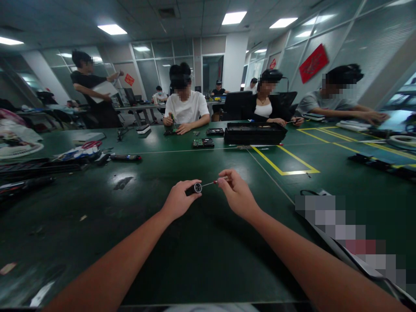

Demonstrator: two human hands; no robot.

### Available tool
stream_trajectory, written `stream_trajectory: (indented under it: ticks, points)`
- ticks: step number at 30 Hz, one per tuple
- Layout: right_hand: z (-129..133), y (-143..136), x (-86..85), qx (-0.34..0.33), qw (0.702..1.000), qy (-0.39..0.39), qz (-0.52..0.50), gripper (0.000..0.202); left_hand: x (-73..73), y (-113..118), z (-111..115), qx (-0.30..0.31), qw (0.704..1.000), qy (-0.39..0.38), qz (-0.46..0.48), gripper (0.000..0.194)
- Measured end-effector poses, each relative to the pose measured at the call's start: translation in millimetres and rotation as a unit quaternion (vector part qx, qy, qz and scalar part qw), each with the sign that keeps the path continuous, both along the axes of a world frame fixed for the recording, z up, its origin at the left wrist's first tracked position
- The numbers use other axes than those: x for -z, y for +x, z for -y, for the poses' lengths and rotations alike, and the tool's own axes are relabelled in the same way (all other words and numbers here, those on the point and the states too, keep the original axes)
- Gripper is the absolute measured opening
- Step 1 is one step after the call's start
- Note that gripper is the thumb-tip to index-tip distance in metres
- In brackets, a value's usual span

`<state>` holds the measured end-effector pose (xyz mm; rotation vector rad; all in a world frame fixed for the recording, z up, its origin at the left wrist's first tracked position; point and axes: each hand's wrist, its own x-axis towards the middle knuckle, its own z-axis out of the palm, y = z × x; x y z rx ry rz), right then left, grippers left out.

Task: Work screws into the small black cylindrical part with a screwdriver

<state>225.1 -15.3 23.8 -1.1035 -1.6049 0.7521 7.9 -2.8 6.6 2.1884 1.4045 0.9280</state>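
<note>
Near the middle of the green table (182,268), my left hand (180,200) grips a small black cylinder (197,188) between thumb and fingers, its round, silvery open end turned to the right. My right hand (238,193) pinches the red handle of a thin screwdriver (209,183). The screwdriver's metal shaft points left, with its tip at the cylinder's open end. Whether the tip is inside or only at the rim is too small to tell. Both hands are raised a little above the table.
A black tray (255,133) and circuit-board devices (203,143) lie across the table. Tools and cables (87,149) fill the left side, with a black pen-like tool (126,157) nearby. A blurred flat item (341,229) lies at right. Several people sit opposite; one stands.
</note>
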Motion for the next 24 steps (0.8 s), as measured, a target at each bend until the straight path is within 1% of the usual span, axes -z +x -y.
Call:
stream_trajectory:
  ticks: [2, 4, 5, 6, 9, 13, 18, 21, 23, 24]
  points:
    - [-5.1, -2.0, 2.8, -0.002, 0.995, -0.043, -0.093, 0.027, -0.9, -1.3, -0.8, 0.023, 0.999, 0.015, -0.018, 0.042]
    - [-10.3, -3.0, 5.9, 0.019, 0.975, -0.099, -0.197, 0.032, -1.4, -2.7, -2.1, 0.050, 0.998, 0.033, -0.035, 0.044]
    - [-12.2, -3.0, 7.3, 0.028, 0.969, -0.114, -0.220, 0.033, -1.3, -3.4, -2.9, 0.056, 0.997, 0.038, -0.039, 0.044]
    - [-13.3, -2.8, 8.3, 0.042, 0.967, -0.109, -0.227, 0.033, -1.1, -3.9, -3.5, 0.056, 0.997, 0.040, -0.039, 0.044]
    - [-12.5, -2.1, 8.9, 0.073, 0.975, -0.066, -0.199, 0.031, -0.3, -4.6, -4.5, 0.040, 0.998, 0.031, -0.030, 0.043]
    - [-7.2, -3.6, 7.2, 0.058, 0.986, -0.029, -0.157, 0.031, -0.7, -3.3, -2.8, 0.032, 0.999, 0.035, -0.021, 0.044]
    - [-3.5, -5.8, 4.5, 0.049, 0.993, -0.015, -0.102, 0.029, -1.2, -0.9, -0.6, 0.030, 0.999, 0.031, -0.024, 0.044]
    - [-0.2, -4.6, -0.9, 0.038, 0.997, -0.005, -0.067, 0.030, -1.1, -0.1, -0.2, 0.007, 0.999, 0.022, -0.027, 0.048]
    - [2.5, -2.6, -4.9, 0.045, 0.999, -0.004, -0.027, 0.033, -1.4, 0.2, 0.1, -0.013, 1.000, 0.011, -0.027, 0.048]
    - [3.6, -1.4, -6.5, 0.061, 0.998, -0.005, 0.000, 0.035, -1.7, 0.2, 0.3, -0.018, 1.000, 0.007, -0.025, 0.046]
